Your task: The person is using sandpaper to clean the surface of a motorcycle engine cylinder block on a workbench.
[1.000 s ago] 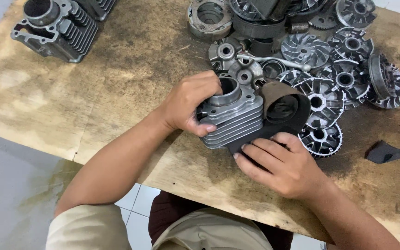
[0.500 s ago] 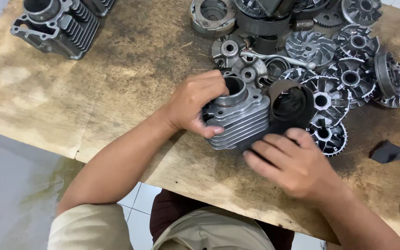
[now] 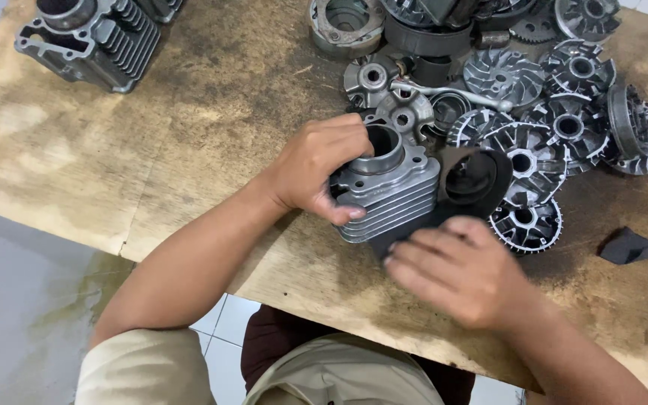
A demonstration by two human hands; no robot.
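Observation:
My left hand [image 3: 315,169] grips a grey finned engine cylinder [image 3: 390,196] from its left side, with the thumb under the fins and the fingers at the bore's rim. The cylinder rests on the wooden table [image 3: 189,135]. My right hand [image 3: 459,271], blurred, presses a dark abrasive sheet [image 3: 480,178] against the cylinder's near lower side. The sheet's free end curls up to the right of the cylinder.
A heap of grey finned pulley halves and clutch parts [image 3: 556,112] fills the table's far right. Another finned cylinder block [image 3: 88,37] lies at the far left corner. A small dark scrap [image 3: 628,246] sits at the right. The table's near edge runs just below my hands.
My right hand slid a little right along the cylinder's fins and then back left with the dark sheet. My left hand kept its grip on the cylinder.

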